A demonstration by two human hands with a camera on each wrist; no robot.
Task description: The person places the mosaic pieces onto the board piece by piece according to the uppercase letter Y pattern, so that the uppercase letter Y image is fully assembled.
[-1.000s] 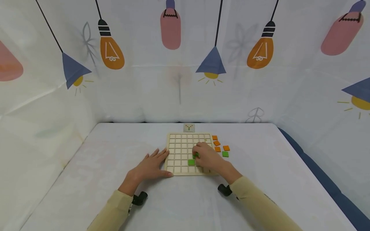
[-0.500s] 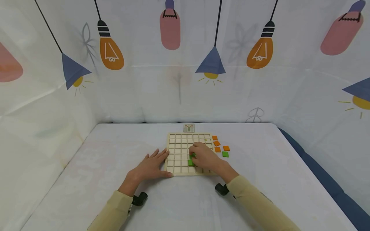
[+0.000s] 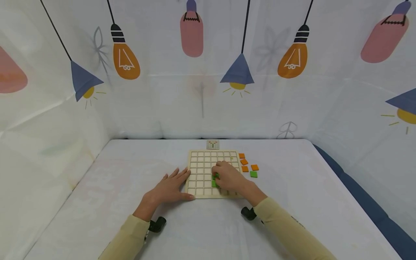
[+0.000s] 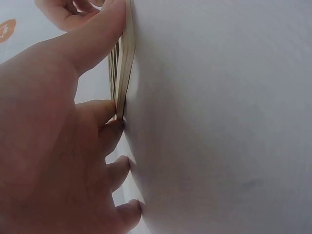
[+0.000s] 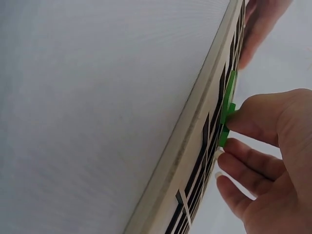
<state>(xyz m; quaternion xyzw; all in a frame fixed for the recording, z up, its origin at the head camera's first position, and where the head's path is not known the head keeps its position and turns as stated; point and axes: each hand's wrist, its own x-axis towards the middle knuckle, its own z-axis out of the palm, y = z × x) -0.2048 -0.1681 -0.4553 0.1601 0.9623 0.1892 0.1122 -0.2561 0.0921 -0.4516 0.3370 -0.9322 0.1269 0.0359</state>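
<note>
The right hand [image 3: 230, 177] is drawn in to a small pinch, its thumb and fingers curled about a green tile [image 3: 216, 176]. That tile is at the grid board [image 3: 200, 169], just beyond a second green tile [image 3: 213, 183] that lies in a cell nearer the person. The right wrist view puts the thumb tip against green, but whether the pinched tile is fully seated cannot be told, since the fingers cover much of it.

The step in hand looks like settling this tile into its cell. It would go best with the sides squared to the grid lines first, then a light, even press from above; pushing one corner could leave it tilted, and a straying thumb could nudge the second green tile.

The left hand [image 3: 169, 187] is spread and grips nothing, fingers touching the board's left edge and thumb at its near corner. That steadying contact is worth having while the right hand presses.

Beyond the board's right edge, four orange tiles [image 3: 244, 162] and a loose green tile [image 3: 253, 174] lie on the bench [image 3: 146, 155]. Past the far edge sits a small patterned card [image 3: 212, 144].
</note>
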